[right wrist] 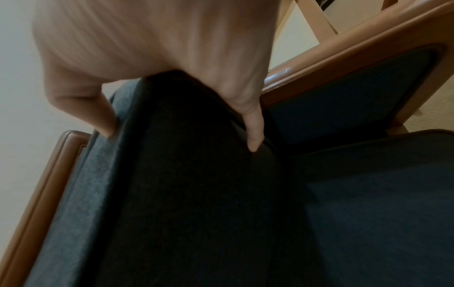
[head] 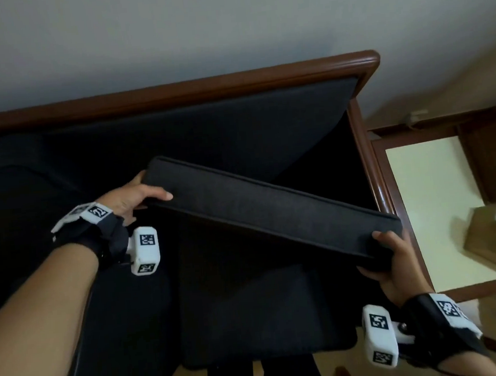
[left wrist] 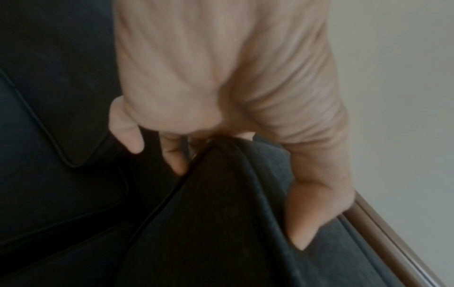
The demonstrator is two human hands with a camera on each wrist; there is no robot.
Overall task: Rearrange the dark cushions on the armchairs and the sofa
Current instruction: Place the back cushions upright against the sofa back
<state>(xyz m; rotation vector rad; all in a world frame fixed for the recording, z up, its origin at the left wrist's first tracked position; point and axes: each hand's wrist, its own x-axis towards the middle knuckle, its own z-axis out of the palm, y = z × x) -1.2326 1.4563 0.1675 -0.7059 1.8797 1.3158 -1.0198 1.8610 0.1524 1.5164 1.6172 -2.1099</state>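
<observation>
Dark flat rectangular fabric cushion (head: 272,212) held edge-up, tilted, above seat of dark-upholstered sofa with brown wooden frame (head: 358,60); clear of seat cushions below. Left hand (head: 129,197) grips cushion's far-left end: thumb on near face, fingers (left wrist: 176,155) curled round corner. Right hand (head: 395,265) grips near-right end, thumb on top edge, fingers (right wrist: 255,128) wrapped under. Wrist-worn white marker blocks (head: 144,249) on both arms. Pale wall (head: 228,26) behind sofa.

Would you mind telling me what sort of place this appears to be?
Probably a living room or lounge: a wood-framed sofa with dark upholstery stands against a plain wall, and both hands, left hand and right hand, hold a dark cushion above its seat.
</observation>
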